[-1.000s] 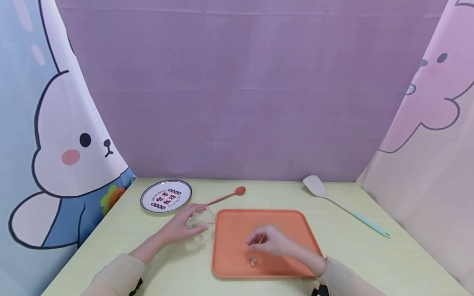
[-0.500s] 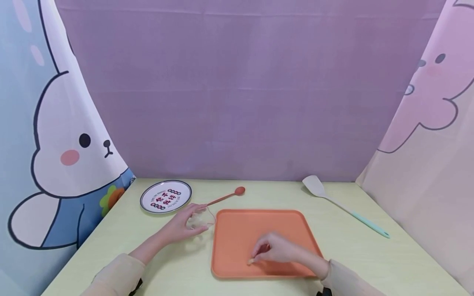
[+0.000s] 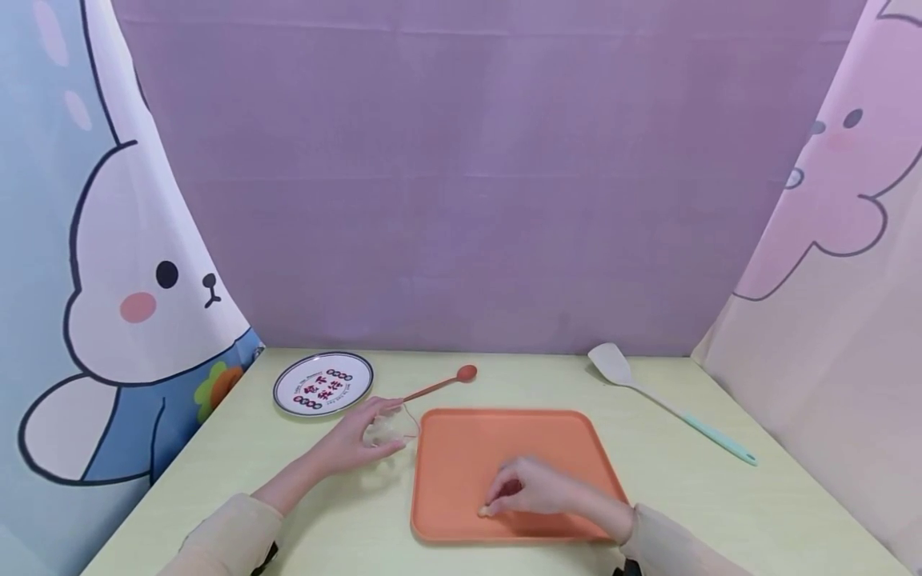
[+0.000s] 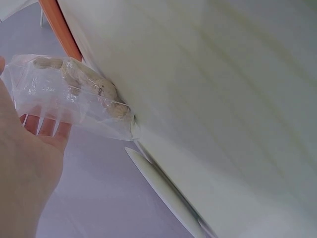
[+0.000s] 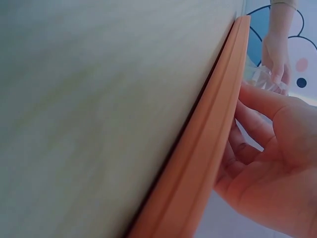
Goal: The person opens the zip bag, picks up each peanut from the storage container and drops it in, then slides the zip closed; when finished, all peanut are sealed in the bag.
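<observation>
My left hand [image 3: 353, 440] holds a clear plastic bag [image 4: 54, 94] upright left of the orange tray [image 3: 468, 456], thumb and fingers spread around its top. Inside the bag, several peanuts in their shells [image 4: 101, 89] lie at the bottom. Over the front part of the tray, my right hand [image 3: 531, 486] pinches a single peanut [image 3: 483, 511] between thumb and fingertips, low at the tray's surface. Seen from the right wrist, the tray's rim hides the peanut behind the fingers of the right hand [image 5: 277, 153].
A white plate [image 3: 324, 384] with red lettering stands at the back left. Beyond the left hand lies a red spoon [image 3: 439, 386], its handle end behind the fingers. On the right is a spatula [image 3: 659, 398] with a mint-green handle. Cloth screens surround the table.
The right hand has come down toward the tray's front and taken hold of the peanut lying there. The left hand and its bag have stayed in place.
</observation>
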`<state>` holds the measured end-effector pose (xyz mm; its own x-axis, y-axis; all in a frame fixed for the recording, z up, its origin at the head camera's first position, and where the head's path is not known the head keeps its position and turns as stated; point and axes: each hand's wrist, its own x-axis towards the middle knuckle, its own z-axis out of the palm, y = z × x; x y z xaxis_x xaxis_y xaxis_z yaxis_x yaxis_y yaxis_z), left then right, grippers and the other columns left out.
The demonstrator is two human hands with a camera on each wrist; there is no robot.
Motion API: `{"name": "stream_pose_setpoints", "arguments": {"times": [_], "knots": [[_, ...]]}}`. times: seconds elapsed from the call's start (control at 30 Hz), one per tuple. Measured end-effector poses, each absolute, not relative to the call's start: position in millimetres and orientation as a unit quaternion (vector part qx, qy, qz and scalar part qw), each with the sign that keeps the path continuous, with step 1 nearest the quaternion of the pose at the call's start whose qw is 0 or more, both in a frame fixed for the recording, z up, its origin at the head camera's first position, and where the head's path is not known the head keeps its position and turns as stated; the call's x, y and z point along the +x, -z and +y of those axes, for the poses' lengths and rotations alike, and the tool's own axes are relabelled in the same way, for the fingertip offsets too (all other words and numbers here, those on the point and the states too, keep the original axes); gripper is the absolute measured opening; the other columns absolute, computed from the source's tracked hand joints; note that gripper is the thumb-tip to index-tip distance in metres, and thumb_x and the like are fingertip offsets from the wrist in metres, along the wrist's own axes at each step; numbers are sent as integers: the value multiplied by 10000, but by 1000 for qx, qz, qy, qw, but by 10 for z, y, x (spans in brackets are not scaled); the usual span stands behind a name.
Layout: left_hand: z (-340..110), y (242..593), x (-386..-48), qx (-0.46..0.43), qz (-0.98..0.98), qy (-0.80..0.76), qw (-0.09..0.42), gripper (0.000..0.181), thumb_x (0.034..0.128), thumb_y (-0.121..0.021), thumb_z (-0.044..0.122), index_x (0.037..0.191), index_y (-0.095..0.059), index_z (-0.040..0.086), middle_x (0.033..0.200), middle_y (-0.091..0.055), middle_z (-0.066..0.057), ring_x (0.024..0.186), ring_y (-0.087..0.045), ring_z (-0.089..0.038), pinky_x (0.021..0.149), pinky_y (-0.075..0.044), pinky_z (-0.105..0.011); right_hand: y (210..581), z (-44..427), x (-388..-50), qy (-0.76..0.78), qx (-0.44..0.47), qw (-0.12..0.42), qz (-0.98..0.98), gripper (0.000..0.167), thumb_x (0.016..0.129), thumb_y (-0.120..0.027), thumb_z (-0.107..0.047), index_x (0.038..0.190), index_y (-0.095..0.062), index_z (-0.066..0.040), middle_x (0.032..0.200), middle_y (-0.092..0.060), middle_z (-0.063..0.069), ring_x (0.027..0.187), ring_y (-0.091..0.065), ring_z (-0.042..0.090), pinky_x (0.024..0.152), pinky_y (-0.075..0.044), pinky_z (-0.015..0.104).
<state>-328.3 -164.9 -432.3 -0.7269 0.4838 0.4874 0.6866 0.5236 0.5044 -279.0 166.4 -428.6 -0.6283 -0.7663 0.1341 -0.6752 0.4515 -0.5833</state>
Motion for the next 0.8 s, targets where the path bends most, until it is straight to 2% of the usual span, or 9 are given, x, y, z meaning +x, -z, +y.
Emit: {"name": "stream_pose_setpoints", "arguments": {"times": [0.27, 0.53, 0.8], "knots": [[-1644, 4327, -3282, -343, -858, 352, 148, 593, 794, -741, 347, 1279, -539, 74, 1218, -594, -91, 1099, -586, -224, 912, -504, -400, 4304, 1680, -2791, 298, -430, 70, 849, 121, 819, -724, -265, 804, -727, -145, 744, -571, -78, 686, -477, -41, 612, -445, 111], [-1659, 4342, -3273, -347, -856, 354, 144, 614, 796, -737, 361, 1275, -535, 33, 1211, -593, -110, 1097, -588, -252, 909, -504, -416, 4300, 1708, -2795, 350, -416, 86, 835, 102, 805, -735, -163, 797, -676, -80, 777, -626, 29, 693, -534, -50, 609, -504, 156], [-1646, 4331, -3276, -345, -858, 348, 155, 582, 787, -749, 337, 1267, -545, 78, 1196, -599, -41, 1086, -594, -209, 902, -509, -395, 4295, 1722, -2820, 343, -404, 100, 842, 108, 786, -755, -181, 808, -683, -103, 744, -615, -35, 651, -505, -57, 590, -487, 148]]}}
